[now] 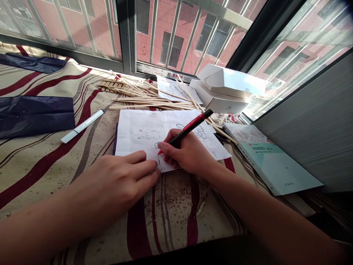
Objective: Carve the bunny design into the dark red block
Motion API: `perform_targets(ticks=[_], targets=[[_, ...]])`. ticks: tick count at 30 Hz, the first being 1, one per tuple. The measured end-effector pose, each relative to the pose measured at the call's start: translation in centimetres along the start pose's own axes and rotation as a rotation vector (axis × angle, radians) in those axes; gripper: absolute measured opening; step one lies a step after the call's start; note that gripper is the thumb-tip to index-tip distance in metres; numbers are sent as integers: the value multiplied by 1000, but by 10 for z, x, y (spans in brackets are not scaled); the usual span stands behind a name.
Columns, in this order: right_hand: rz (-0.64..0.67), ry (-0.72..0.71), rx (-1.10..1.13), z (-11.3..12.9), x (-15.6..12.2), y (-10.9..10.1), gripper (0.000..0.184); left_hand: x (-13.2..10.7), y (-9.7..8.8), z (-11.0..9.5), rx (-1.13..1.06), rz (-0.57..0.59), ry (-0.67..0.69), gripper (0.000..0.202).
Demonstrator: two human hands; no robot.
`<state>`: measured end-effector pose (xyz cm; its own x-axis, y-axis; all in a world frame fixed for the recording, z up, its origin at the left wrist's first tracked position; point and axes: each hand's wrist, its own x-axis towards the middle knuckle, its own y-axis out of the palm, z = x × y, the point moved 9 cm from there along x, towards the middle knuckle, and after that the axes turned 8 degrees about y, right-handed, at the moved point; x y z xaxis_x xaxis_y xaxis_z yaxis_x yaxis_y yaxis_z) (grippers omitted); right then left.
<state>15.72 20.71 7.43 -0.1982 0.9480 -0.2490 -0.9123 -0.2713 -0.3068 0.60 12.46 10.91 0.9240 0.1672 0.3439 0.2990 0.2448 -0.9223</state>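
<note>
A white sheet of paper (138,129) with line drawings lies on the striped cloth in front of me. My right hand (187,152) is closed around a red and black pen (190,128), whose tip touches the paper near its front edge. My left hand (121,180) lies flat with fingers stretched out, pressing down the paper's front edge just left of the pen tip. A dark sheet shows under the paper's left edge.
A white marker (82,126) lies to the left. Dark blue sheets (35,116) sit at far left. Several thin wooden sticks (143,96) are piled behind the paper. White boxes (226,90) stand by the window, and a pale green book (273,165) lies at right.
</note>
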Motion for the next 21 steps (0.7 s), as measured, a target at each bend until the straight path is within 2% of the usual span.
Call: perform_targets(ticks=[8, 15, 21], targets=[[-22, 20, 14, 0, 3, 2, 44, -1, 3, 1, -15, 32, -8, 21], [-33, -31, 44, 3, 11, -1, 44, -1, 3, 1, -10, 29, -15, 24], [-55, -17, 34, 1, 17, -2, 41, -2, 3, 1, -22, 10, 7, 22]])
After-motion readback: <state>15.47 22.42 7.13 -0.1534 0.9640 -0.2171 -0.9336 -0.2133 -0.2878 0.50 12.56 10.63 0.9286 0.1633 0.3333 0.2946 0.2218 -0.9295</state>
